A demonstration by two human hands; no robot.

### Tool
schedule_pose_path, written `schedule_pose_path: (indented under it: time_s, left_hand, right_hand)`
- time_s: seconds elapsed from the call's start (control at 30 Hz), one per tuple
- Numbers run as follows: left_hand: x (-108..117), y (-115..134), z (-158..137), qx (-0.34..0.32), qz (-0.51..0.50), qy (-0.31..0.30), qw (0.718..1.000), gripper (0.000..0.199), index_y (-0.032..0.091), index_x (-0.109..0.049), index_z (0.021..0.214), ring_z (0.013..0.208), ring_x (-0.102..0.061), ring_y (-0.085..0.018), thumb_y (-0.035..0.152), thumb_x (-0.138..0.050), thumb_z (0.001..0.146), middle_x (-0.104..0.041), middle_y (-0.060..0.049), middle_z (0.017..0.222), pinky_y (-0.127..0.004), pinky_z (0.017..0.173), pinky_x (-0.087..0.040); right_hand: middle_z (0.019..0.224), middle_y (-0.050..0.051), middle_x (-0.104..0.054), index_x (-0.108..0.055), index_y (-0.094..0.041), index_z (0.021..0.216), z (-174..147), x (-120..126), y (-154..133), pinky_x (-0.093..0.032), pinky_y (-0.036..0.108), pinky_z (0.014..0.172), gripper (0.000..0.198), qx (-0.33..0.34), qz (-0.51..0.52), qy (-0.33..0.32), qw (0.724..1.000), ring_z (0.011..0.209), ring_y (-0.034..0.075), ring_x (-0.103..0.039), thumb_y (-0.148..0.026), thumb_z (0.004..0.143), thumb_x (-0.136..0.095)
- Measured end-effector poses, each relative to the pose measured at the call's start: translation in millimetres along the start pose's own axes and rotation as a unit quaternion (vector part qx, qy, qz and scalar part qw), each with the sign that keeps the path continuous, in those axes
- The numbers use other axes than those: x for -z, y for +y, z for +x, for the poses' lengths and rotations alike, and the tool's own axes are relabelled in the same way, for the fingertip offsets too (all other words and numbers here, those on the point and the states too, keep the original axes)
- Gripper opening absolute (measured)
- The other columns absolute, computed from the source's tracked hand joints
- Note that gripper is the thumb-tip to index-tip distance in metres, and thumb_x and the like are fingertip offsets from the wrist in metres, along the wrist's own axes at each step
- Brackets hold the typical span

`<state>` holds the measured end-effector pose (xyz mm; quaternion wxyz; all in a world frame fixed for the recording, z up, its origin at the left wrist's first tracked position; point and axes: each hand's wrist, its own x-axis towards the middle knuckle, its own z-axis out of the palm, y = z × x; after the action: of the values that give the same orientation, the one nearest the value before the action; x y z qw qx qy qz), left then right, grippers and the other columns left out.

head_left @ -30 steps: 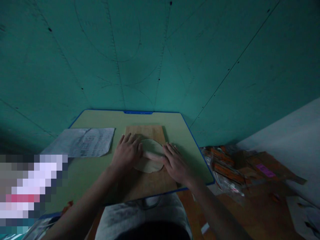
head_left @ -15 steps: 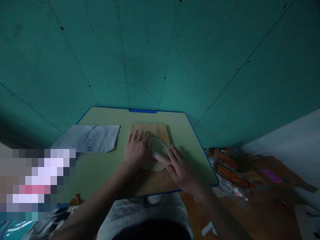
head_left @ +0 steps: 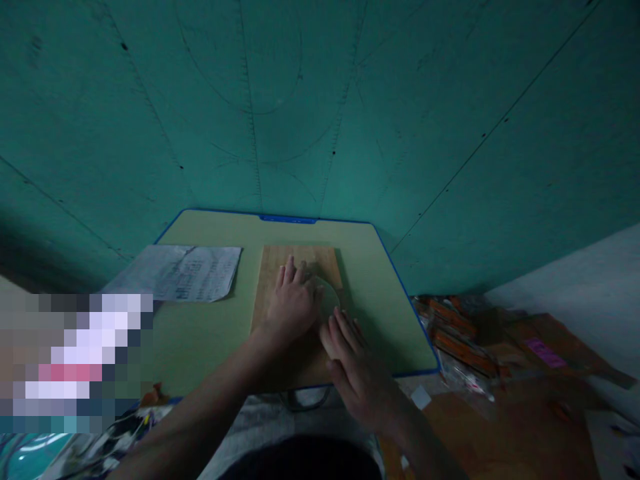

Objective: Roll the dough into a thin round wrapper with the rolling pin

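A wooden board (head_left: 273, 257) lies on the table, with a thin, pale round sheet that looks like dough (head_left: 330, 295) on it. A pale stick like a small rolling pin (head_left: 327, 342) shows between my hands, slanting over the sheet. My left hand (head_left: 295, 300) lies over its far end and the sheet's left part, fingers spread and stretched out. Over the near end rests my right hand (head_left: 357, 363), its fingers straight and close together. My palms hide both ends of the stick and much of the sheet.
The pale table (head_left: 210, 353) has a blue rim and stands against a green wall (head_left: 300, 100). A printed paper sheet (head_left: 200, 273) lies at the left. Plastic-wrapped orange packages (head_left: 460, 337) and cardboard (head_left: 560, 340) lie beyond the right edge.
Both hands have shifted right and toward me along with the stick, which now slants more steeply. More of the board's left side shows, and less of the round sheet.
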<state>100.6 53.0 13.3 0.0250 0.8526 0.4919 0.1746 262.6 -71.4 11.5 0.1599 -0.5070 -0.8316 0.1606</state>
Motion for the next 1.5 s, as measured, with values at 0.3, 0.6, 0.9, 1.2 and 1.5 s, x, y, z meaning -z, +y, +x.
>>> schedule_pose_path:
  time_s: [0.3,0.6,0.9,1.2,1.5]
  left_hand:
    - [-2.4,-43.1,-31.2,-0.003,-0.003,0.004,1.0,0.05,0.022,-0.043,0.151,0.151,-0.026,-0.037,0.03,-0.031,0.103,-0.039,-0.015,0.16,-0.061,0.115,-0.034]
    - [-11.4,4.8,-9.4,0.004,0.008,-0.034,0.999,0.054,0.008,-0.043,0.148,0.147,-0.035,-0.036,0.028,-0.043,0.098,-0.035,-0.025,0.159,-0.052,0.116,-0.036]
    - [17.3,-32.5,-81.0,0.017,0.057,0.046,0.997,0.047,0.015,-0.055,0.135,0.148,-0.032,-0.039,0.041,-0.043,0.098,-0.053,-0.02,0.148,-0.061,0.114,-0.038]
    - [-22.6,7.5,-147.9,0.055,-0.001,0.069,0.996,0.084,0.016,-0.004,0.162,0.149,-0.026,-0.041,0.007,-0.043,0.088,-0.037,-0.024,0.158,-0.064,0.111,-0.042]
    - [-16.6,68.6,-119.3,-0.056,-0.146,0.038,0.987,0.103,0.026,0.005,0.161,0.153,-0.012,-0.032,-0.009,-0.036,0.072,-0.015,-0.013,0.166,-0.054,0.112,-0.047]
  right_hand:
    - [0.166,0.019,0.008,-0.008,-0.011,0.161,11.9,-14.0,-70.5,-0.022,0.058,0.122,0.092,0.075,0.056,-0.035,0.995,0.154,0.036,0.003,-0.021,0.089,-0.063]
    - [0.166,0.023,0.0,0.005,-0.008,0.161,-14.7,-27.2,-39.7,-0.031,0.058,0.119,0.093,0.032,0.025,-0.037,0.999,0.154,0.037,-0.006,-0.036,0.097,-0.057]
    - [0.155,0.006,-0.046,-0.052,-0.025,0.146,34.0,23.7,-35.2,-0.042,0.041,0.116,0.049,0.068,0.07,0.042,0.994,0.144,0.022,-0.041,-0.021,0.098,-0.048]
    - [0.148,0.011,-0.055,-0.069,-0.02,0.128,169.4,32.8,11.3,-0.042,0.04,0.113,0.05,0.198,-0.121,-0.048,0.971,0.135,0.023,-0.052,0.002,0.089,-0.047]
    - [0.13,0.011,-0.066,-0.072,-0.018,0.115,133.5,27.5,64.9,-0.044,0.036,0.109,0.036,0.094,0.072,0.106,0.987,0.125,0.019,-0.058,-0.013,0.096,-0.042]
